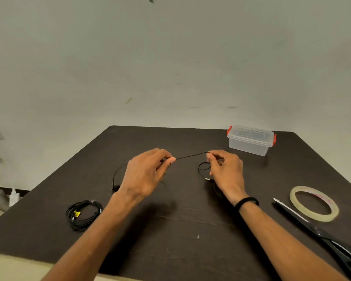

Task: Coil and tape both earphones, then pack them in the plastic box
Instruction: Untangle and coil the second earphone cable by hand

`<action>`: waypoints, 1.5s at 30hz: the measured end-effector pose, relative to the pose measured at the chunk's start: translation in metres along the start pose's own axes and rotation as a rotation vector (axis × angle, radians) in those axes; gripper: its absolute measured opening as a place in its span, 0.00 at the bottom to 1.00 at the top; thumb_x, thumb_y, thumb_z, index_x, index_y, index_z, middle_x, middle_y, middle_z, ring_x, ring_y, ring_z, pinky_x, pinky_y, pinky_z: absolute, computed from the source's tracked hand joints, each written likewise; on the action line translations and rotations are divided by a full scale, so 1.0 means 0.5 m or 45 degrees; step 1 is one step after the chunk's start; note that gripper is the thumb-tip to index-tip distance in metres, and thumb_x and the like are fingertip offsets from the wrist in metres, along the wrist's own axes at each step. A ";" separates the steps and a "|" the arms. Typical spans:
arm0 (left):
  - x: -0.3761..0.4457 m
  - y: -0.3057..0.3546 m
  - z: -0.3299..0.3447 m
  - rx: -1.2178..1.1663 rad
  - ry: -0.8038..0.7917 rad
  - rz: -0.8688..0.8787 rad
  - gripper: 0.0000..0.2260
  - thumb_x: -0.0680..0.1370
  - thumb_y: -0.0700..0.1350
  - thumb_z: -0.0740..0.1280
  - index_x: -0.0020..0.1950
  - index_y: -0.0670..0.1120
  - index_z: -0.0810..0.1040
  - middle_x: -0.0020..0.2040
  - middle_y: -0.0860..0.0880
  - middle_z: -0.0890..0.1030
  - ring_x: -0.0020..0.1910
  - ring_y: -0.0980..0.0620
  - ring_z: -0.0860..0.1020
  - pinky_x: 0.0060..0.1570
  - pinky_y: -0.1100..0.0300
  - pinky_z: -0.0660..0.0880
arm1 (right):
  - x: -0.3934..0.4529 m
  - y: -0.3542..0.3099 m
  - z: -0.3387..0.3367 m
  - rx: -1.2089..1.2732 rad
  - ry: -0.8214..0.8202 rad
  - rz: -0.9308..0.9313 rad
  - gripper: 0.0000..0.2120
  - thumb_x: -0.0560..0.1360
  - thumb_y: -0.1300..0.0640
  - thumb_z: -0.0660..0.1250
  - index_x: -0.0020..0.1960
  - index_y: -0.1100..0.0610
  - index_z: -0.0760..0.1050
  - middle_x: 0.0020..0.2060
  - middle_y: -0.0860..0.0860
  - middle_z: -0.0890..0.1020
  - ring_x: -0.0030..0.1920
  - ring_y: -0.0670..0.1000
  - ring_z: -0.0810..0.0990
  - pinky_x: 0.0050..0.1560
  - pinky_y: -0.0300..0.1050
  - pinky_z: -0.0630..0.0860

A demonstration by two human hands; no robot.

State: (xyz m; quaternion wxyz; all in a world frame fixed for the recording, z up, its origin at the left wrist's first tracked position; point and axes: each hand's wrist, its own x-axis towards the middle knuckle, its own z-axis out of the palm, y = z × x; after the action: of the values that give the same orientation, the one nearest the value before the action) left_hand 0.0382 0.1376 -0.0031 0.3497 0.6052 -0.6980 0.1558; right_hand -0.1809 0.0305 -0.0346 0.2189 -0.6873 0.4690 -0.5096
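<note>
Dark tabletop [180, 230]: brown board seen from the head view, its far edge straight against the pale wall [170, 57], its left and right edges slanting outward toward the viewer; a lighter strip runs along the near edge at lower left.
Left hand [146, 173]: raised over the middle of the table, thumb and forefinger pinching the black earphone cable [192, 155].
Right hand [226, 169]: level with the left and a little apart from it, fingers curled and pinching the same cable; a dark band [247, 202] circles the wrist.
Cable run: drawn taut between the two hands; a small loop hangs below the right fingers, with the metal plug [207, 179] beside it; a slack curve trails on the table behind the left hand.
Second earphone [83, 214]: already a coiled black bundle with a yellow tag, lying near the left edge of the table, well apart from both hands.
Plastic box [250, 140]: clear, lid on, red clips at both ends, standing at the far right corner close to the back edge.
Tape roll [314, 203]: clear ring lying flat near the right edge.
Scissors [320, 232]: black-handled, blades closed, lying just beside the tape, tip pointing away from the viewer, handles running off the lower right corner.
Open room: bare board between the forearms and in front of the box.
</note>
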 end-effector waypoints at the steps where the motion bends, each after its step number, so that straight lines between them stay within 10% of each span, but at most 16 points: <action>1: 0.013 -0.006 -0.011 0.018 -0.061 -0.006 0.10 0.84 0.59 0.64 0.51 0.55 0.80 0.42 0.59 0.79 0.39 0.59 0.76 0.39 0.58 0.76 | -0.002 -0.002 0.000 0.002 -0.012 0.021 0.07 0.81 0.54 0.70 0.52 0.54 0.86 0.35 0.46 0.86 0.30 0.43 0.83 0.39 0.37 0.81; 8: 0.097 -0.026 -0.059 0.075 -0.430 -0.074 0.10 0.83 0.58 0.65 0.54 0.55 0.83 0.47 0.59 0.83 0.46 0.58 0.81 0.47 0.56 0.79 | -0.006 0.000 -0.007 0.121 0.058 0.290 0.09 0.81 0.60 0.68 0.58 0.57 0.85 0.38 0.51 0.87 0.33 0.47 0.86 0.40 0.45 0.85; 11: 0.112 -0.001 -0.054 0.099 -0.462 -0.032 0.10 0.83 0.58 0.65 0.54 0.55 0.83 0.45 0.60 0.82 0.46 0.58 0.80 0.46 0.57 0.77 | -0.027 -0.019 -0.003 -0.095 -0.008 0.019 0.23 0.76 0.65 0.65 0.70 0.56 0.80 0.58 0.53 0.87 0.50 0.55 0.88 0.57 0.48 0.83; 15: 0.124 0.040 -0.037 0.129 -0.436 0.023 0.09 0.83 0.56 0.65 0.55 0.54 0.82 0.43 0.60 0.79 0.45 0.55 0.80 0.44 0.56 0.75 | -0.063 -0.071 0.012 -0.079 -0.140 -0.529 0.28 0.73 0.58 0.73 0.73 0.56 0.76 0.66 0.50 0.83 0.51 0.53 0.86 0.55 0.46 0.84; 27: 0.119 0.034 -0.038 -0.048 -0.547 -0.024 0.11 0.83 0.56 0.66 0.55 0.52 0.85 0.47 0.57 0.85 0.44 0.58 0.80 0.46 0.59 0.76 | -0.047 -0.063 0.006 0.127 -0.046 -0.434 0.05 0.81 0.54 0.72 0.52 0.52 0.86 0.38 0.43 0.85 0.39 0.43 0.84 0.43 0.42 0.81; 32: 0.130 -0.017 -0.081 -0.100 -0.647 -0.116 0.11 0.83 0.54 0.67 0.54 0.50 0.86 0.36 0.58 0.79 0.33 0.62 0.75 0.35 0.70 0.66 | -0.026 -0.047 -0.004 0.161 0.037 -0.176 0.06 0.82 0.55 0.70 0.46 0.49 0.84 0.35 0.42 0.84 0.38 0.43 0.82 0.39 0.40 0.78; 45: 0.108 -0.154 -0.191 -0.288 -0.878 -0.374 0.18 0.80 0.61 0.67 0.43 0.49 0.87 0.27 0.55 0.66 0.29 0.51 0.63 0.31 0.60 0.62 | 0.006 0.003 -0.015 0.143 0.113 0.173 0.10 0.82 0.51 0.68 0.43 0.49 0.83 0.34 0.44 0.86 0.34 0.49 0.85 0.45 0.56 0.85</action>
State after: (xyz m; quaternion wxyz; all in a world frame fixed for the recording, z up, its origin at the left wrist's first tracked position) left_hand 0.1391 0.1422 0.0848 0.1779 0.6730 -0.6933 -0.1864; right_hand -0.1880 0.0285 -0.0312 0.2700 -0.6174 0.4945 -0.5490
